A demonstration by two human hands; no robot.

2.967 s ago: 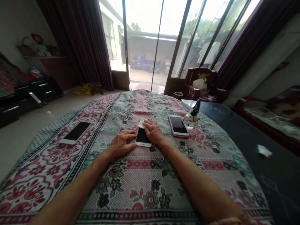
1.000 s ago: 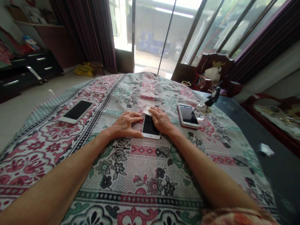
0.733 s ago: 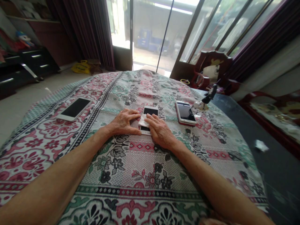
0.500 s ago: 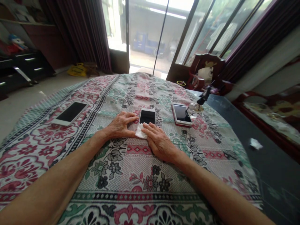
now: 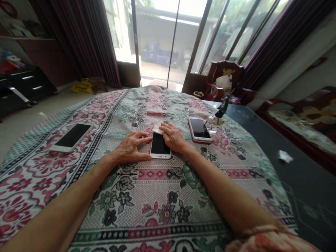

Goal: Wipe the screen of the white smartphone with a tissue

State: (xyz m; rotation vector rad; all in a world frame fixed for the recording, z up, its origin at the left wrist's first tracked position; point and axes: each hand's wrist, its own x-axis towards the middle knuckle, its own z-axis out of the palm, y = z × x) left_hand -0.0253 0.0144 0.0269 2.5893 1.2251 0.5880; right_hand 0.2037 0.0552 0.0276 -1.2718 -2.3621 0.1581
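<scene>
A white smartphone (image 5: 160, 144) with a dark screen lies on the patterned tablecloth, between my two hands. My left hand (image 5: 131, 147) rests at its left edge, thumb and forefinger spread apart, their tips touching the side. On the upper end of the screen lies a white tissue (image 5: 158, 128), pressed down under the fingers of my right hand (image 5: 172, 137). The right hand covers the phone's upper right corner and part of the tissue.
Another white phone (image 5: 70, 137) lies to the left. At the right, a phone (image 5: 200, 129) with a reddish edge lies beside a small figurine (image 5: 216, 119). A crumpled white tissue (image 5: 285, 156) is on the dark surface (image 5: 301, 182) beyond the table's right edge.
My right hand has slid the tissue from the phone's lower end to its upper end, uncovering the lower screen. My left hand stays by the left edge. The view has shifted slightly.
</scene>
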